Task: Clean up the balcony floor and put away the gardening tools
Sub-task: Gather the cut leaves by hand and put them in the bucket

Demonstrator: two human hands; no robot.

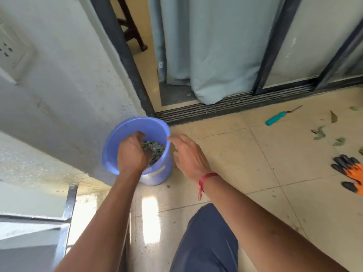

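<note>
A blue plastic bucket (117,142) stands on the tiled balcony floor against the wall corner, with dry leaves (157,150) inside. My left hand (131,154) reaches into the bucket with its fingers curled down over the leaves; whether it holds any is hidden. My right hand (186,154) hovers just right of the bucket rim, fingers relaxed and holding nothing. A small tool with a teal handle (275,118) lies on the floor near the door track. Orange and black gloves (351,173) lie at the right edge.
Scattered dry leaves (319,133) lie on the tiles at the right. A sliding door track (225,107) and a grey curtain (216,55) are ahead. A metal railing (68,209) is at lower left. My knee in blue trousers (208,242) is below.
</note>
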